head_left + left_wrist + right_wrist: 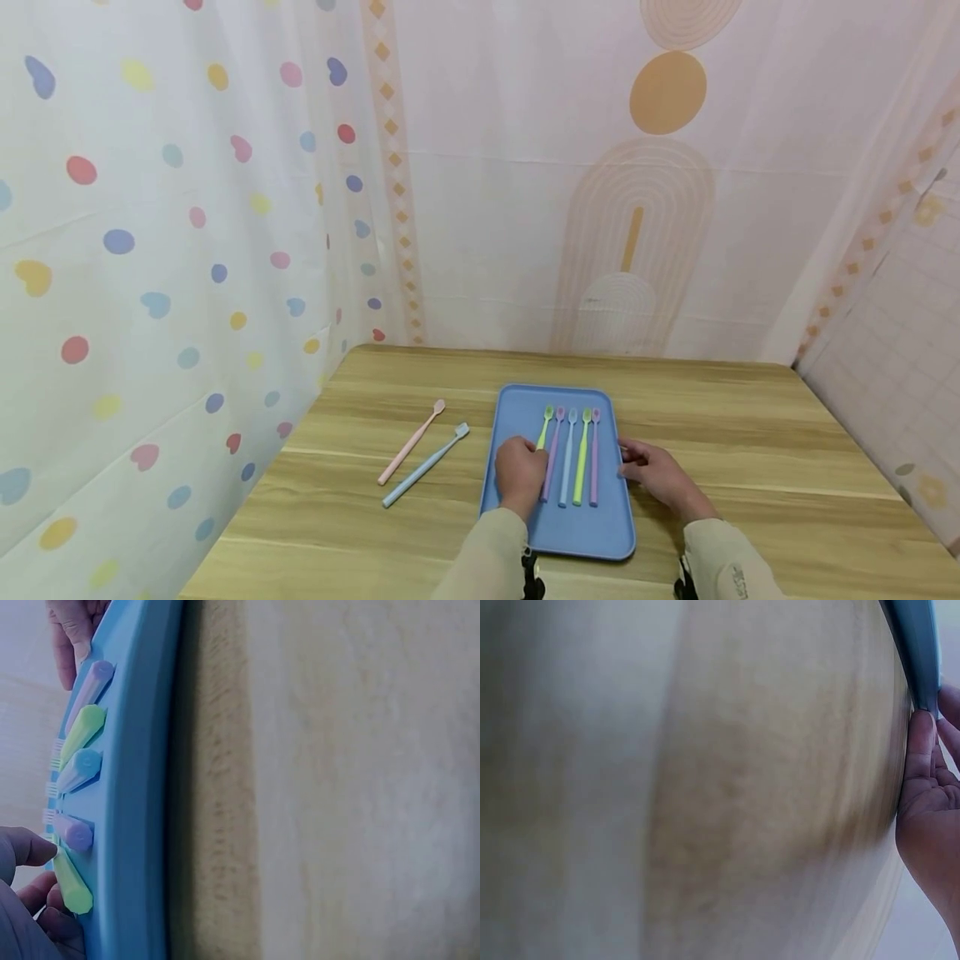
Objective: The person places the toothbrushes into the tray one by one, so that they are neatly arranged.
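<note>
A blue tray [573, 533] lies on the wooden table with several toothbrushes side by side on it, bristle heads toward the far end. My left hand [519, 473] reaches over the tray's left part and pinches the leftmost, yellow-green toothbrush [73, 885]. To its right lie a purple toothbrush [553, 458], a light blue toothbrush [568, 458], another yellow-green toothbrush [582, 458] and another purple toothbrush [595, 458]. At the tray's right side, my right hand [658, 475] grips the rim, thumb and fingers on either side of it in the right wrist view.
Left of the tray, a pink toothbrush [408, 446] and a light blue toothbrush [423, 468] lie slanted on the table [300, 517]. Patterned curtains [480, 233] hang behind the table and along its sides.
</note>
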{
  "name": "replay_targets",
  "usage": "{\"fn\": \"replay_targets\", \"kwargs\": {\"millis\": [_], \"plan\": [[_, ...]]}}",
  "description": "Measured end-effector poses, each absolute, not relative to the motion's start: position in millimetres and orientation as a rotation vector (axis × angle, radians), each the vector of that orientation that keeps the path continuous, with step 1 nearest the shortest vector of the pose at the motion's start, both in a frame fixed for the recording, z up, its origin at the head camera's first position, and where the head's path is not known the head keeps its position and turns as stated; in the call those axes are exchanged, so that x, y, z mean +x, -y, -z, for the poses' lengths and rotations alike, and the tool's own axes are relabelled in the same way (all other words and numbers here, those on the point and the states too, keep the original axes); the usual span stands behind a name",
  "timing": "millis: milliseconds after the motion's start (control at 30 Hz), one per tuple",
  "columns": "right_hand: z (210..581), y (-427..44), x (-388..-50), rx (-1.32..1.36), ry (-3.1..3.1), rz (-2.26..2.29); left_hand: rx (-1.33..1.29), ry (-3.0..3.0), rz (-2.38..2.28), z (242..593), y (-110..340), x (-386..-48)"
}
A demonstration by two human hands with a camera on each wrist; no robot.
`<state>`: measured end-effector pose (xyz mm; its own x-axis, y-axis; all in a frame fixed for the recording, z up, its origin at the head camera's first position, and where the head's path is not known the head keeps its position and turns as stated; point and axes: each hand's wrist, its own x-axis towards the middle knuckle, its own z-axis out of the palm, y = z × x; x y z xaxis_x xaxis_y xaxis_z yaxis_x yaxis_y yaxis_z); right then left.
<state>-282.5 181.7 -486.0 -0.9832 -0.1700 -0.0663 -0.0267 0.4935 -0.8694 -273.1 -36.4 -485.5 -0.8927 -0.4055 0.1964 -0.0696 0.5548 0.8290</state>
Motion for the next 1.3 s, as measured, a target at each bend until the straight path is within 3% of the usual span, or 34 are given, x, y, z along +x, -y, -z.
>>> {"fn": "replay_targets", "kwargs": {"millis": [400,933,1300], "plan": [[484,-180,-281,-0.166,-2.585,1.507,0.257,2.499,1.209,479,53,-282],[487,-179,-282,-0.172,-2.594,1.530,-0.200,2.532,1.215,465,127,-302],[489,-178,-283,-0.145,-2.594,1.526,-0.069,2.660,1.258,455,200,-306]]}}
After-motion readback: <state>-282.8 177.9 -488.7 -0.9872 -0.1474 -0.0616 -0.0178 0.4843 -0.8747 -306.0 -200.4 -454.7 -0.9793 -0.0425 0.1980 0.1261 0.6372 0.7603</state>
